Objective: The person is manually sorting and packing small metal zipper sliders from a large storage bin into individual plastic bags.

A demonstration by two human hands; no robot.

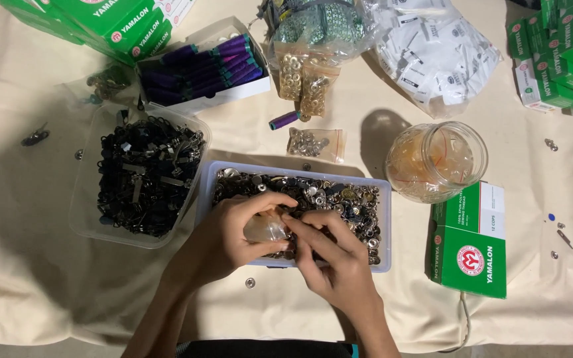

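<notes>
Head view: both hands [286, 242] over button tray [384, 225]

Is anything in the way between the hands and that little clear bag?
Nothing visible. The left hand holds the small clear bag and the right hand touches its edge, both over the tray of metal buttons.

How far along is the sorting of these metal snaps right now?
Done: a small filled bag lies above the tray. In hand: the left hand holds a small clear bag while the right hand works at it. Left: the tray is full of metal snaps.
</notes>
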